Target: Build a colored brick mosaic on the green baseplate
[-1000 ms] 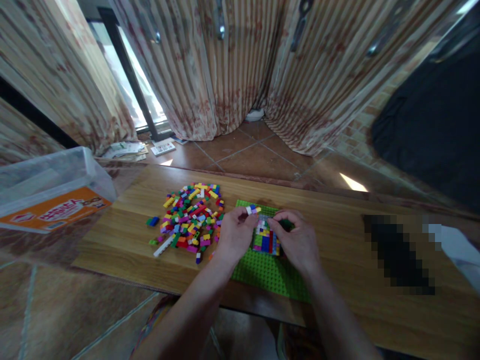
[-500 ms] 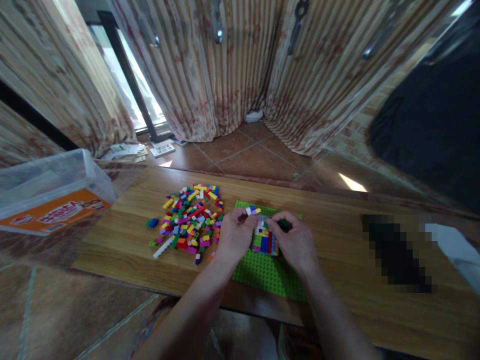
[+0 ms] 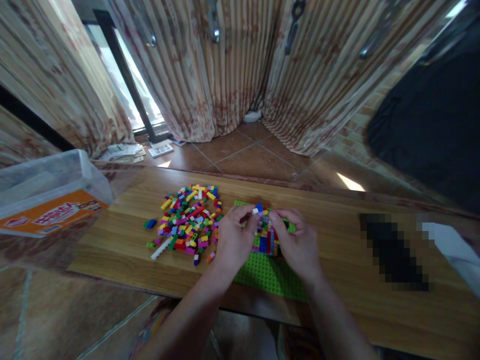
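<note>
On my feed, the left hand (image 3: 235, 236) pinches a small brick cluster (image 3: 258, 210), white and blue among its colours, between thumb and fingertips. The right hand (image 3: 299, 242) curls opposite, fingertips just beside that cluster; I cannot tell whether it grips a piece. Between and below the fingers I have the brick build (image 3: 266, 243), a patchwork of colours sitting on the green baseplate (image 3: 268, 275). The plate's near edge stops just short of the near edge of the wooden table (image 3: 337, 300), so the margin toward the person is thin, and both forearms cross it.

Left of the plate, the loose brick pile (image 3: 191, 220) spreads close to the left wrist, leaving a narrow strip between. A long white brick (image 3: 161, 248) lies on its near left side, with wood running on to the table's left edge. The clear bin (image 3: 41, 175) stands past the far left corner. Rightward I get my widest stretch of wood, up to a pixelated dark object (image 3: 393, 252) and a white item (image 3: 453, 257) near the right end.
</note>
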Demonstrator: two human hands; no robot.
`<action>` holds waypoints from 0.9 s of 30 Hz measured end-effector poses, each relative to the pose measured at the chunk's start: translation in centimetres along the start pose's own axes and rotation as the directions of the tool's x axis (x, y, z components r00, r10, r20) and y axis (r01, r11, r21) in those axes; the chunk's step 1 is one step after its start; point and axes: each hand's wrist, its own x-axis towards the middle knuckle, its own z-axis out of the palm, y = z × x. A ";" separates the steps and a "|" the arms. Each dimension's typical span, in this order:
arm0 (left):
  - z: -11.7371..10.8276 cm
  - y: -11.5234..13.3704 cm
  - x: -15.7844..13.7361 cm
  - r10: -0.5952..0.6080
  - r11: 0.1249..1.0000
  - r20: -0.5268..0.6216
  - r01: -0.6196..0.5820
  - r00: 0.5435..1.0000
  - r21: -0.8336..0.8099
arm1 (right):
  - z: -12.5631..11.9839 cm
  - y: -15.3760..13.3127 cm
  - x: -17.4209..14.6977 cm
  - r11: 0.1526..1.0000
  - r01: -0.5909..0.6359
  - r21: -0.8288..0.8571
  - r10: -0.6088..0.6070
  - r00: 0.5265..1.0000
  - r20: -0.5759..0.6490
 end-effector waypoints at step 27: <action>0.7 1.0 -0.5 -0.196 0.894 0.073 0.209 0.978 -0.396 | 0.5 -0.1 -0.4 0.998 0.059 -0.010 -0.060 0.996 -0.069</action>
